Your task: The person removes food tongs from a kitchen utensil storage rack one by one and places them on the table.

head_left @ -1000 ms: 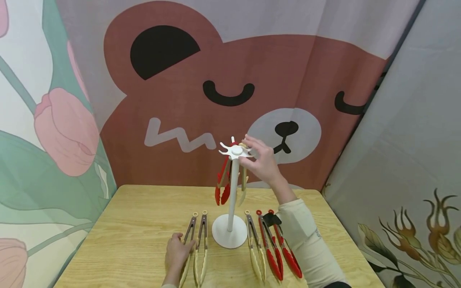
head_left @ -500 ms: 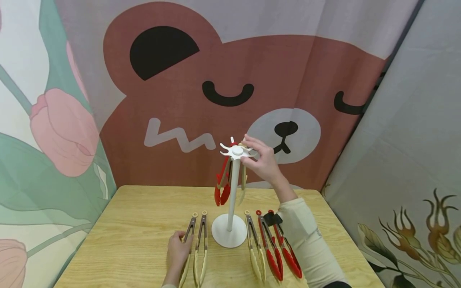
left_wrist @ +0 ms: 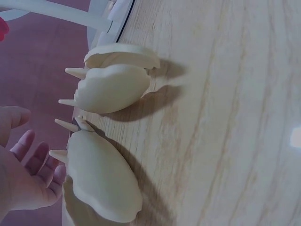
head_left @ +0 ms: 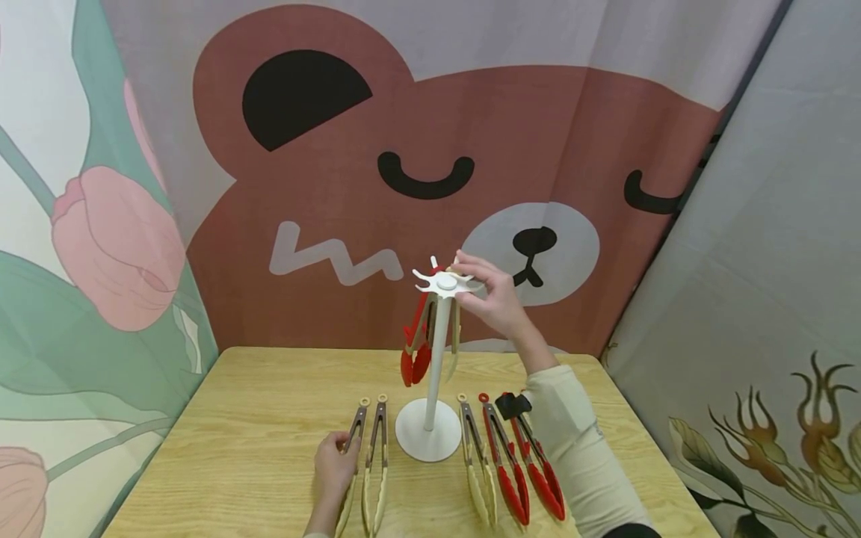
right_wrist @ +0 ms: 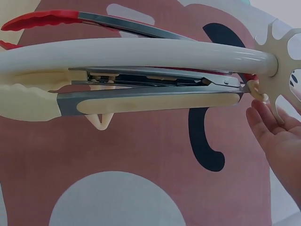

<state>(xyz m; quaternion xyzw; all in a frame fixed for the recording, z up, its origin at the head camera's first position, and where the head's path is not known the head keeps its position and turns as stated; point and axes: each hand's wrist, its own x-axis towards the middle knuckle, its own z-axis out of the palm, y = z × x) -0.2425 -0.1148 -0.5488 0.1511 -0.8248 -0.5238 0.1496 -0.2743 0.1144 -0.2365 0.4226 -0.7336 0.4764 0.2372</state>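
Note:
A white hanging rack (head_left: 437, 359) stands on a round base, its post leaning slightly right. My right hand (head_left: 498, 302) holds the edge of its hooked top (head_left: 444, 282), thumb on the near side and fingers behind. Red tongs (head_left: 421, 364) and cream tongs (right_wrist: 160, 101) hang from the hooks; the cream pair's ring is beside my right fingertips (right_wrist: 256, 115). My left hand (head_left: 332, 467) is low at the left, beside the handle of cream-tipped tongs (head_left: 359, 426). In the left wrist view its fingers (left_wrist: 36, 157) are loosely bent, thumb apart, with nothing between them.
Another cream pair of tongs (head_left: 375, 478) lies left of the rack's base. To the right lie cream tongs (head_left: 479, 463) and two red pairs, one red pair (head_left: 514, 478) nearer the base and one red pair (head_left: 546, 482) beside my right sleeve. A bear-print curtain (head_left: 323, 194) hangs behind the table.
The rack's hooked top has shifted slightly right together with my right hand. My left hand has moved in a little closer to the tongs' handle. The tongs on the table lie as before.

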